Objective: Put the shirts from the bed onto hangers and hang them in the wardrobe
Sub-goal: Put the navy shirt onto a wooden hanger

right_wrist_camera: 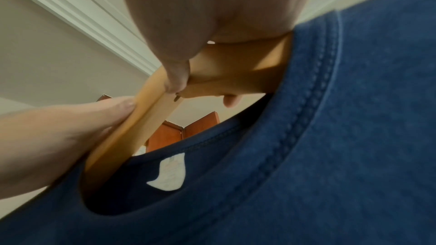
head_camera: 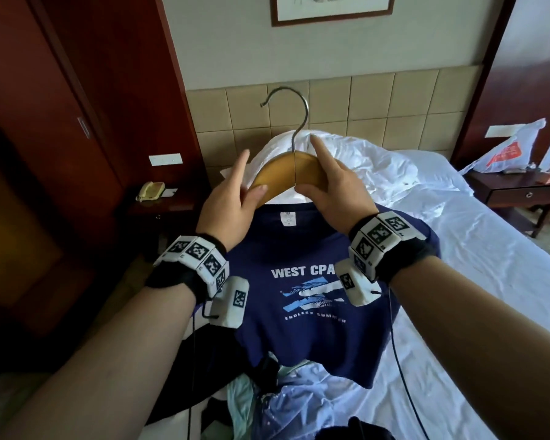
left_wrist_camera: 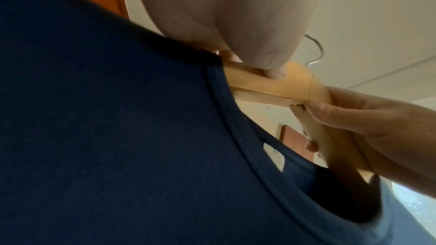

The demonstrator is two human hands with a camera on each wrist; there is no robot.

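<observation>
Over the bed (head_camera: 458,265), in the head view, both hands hold a wooden hanger (head_camera: 286,168) upright, hook uppermost. The left hand (head_camera: 232,201) pinches the left arm of the hanger between thumb and extended fingers; the right hand (head_camera: 334,192) clasps the right arm beside the centre joint. A navy shirt (head_camera: 299,300) hangs from the hanger, both ends of which pass inside the neckline. More clothes (head_camera: 258,395) lie heaped on the bed below.

Left wrist view: the thumb presses the hanger (left_wrist_camera: 271,85) just above the collar (left_wrist_camera: 219,100), with the right hand (left_wrist_camera: 368,124) curled round the opposite arm.

Right wrist view: the thumb and one finger (right_wrist_camera: 231,100) close round the hanger (right_wrist_camera: 151,107), and the neck label (right_wrist_camera: 169,174) shows inside the opening.

Procedure, as judged: seat each hanger end fully under its shoulder seam, keep the collar centred on the hook, and avoid stretching the neckline. Then transfer the grip to the hook for carrying to the wardrobe, presumably the dark wood doors (head_camera: 77,122) on the left.
</observation>
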